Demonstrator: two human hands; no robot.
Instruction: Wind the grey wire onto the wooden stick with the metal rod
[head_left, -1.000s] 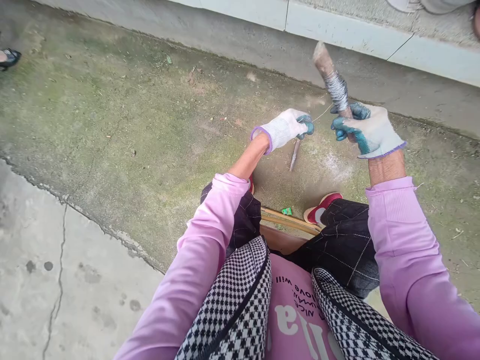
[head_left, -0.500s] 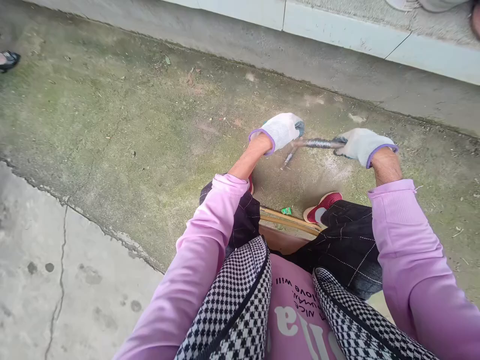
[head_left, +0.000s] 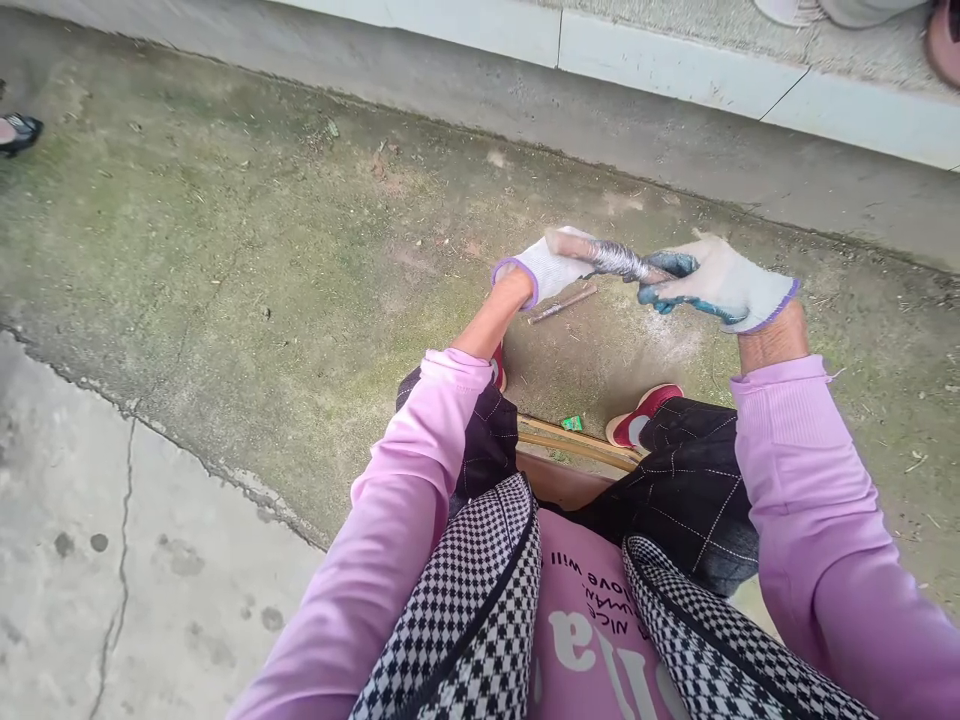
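My right hand (head_left: 716, 285), in a white glove with a dark blue-green palm, grips the right end of a stick (head_left: 574, 246). Silvery wire (head_left: 621, 260) is wound around the stick's middle. The stick's bare brown end points left and passes over my left hand (head_left: 553, 268). That hand wears a matching glove; its fingers look curled, mostly hidden beneath the stick, so what they hold does not show. A thinner rod with a silvery part (head_left: 562, 304) appears just below my left hand. Whether it hangs or lies on the ground, I cannot tell.
Mossy concrete ground (head_left: 262, 230) spreads below, bounded by a raised tiled ledge (head_left: 675, 75). Between my red shoes (head_left: 645, 415) lies a small green wrapper (head_left: 572, 423), beside wooden slats (head_left: 577, 443). Another person's dark shoe (head_left: 20, 133) shows at far left.
The wire-wrapped stick has swung up and tilted, its left end now above my left hand. My right hand has turned, showing its fingers. The thinner rod lies at a flatter angle.
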